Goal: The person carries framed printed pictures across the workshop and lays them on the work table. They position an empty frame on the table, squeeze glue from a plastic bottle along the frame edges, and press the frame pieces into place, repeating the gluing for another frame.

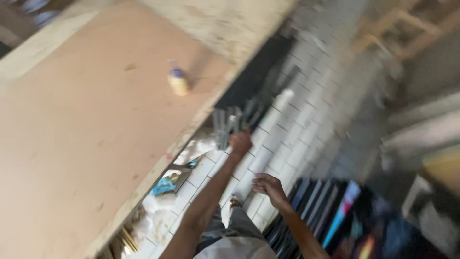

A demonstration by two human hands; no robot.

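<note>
- Bundle of grey metal strips (229, 122): held in the closed left hand (239, 143) just off the tabletop's right edge, above the tiled floor (306, 115). Judged stiff, thin, fairly light, prone to splay or slide apart; best taken round the lower end, where it is held now.
- Right hand (269, 187): fingers half curled, holding nothing, over the floor near a long white tube (268, 139).
- Tabletop (72, 134): a large bare board.
- Small yellowish bottle with blue cap (178, 81): standing near the tabletop's right edge; contents cannot be told through blur.
</note>
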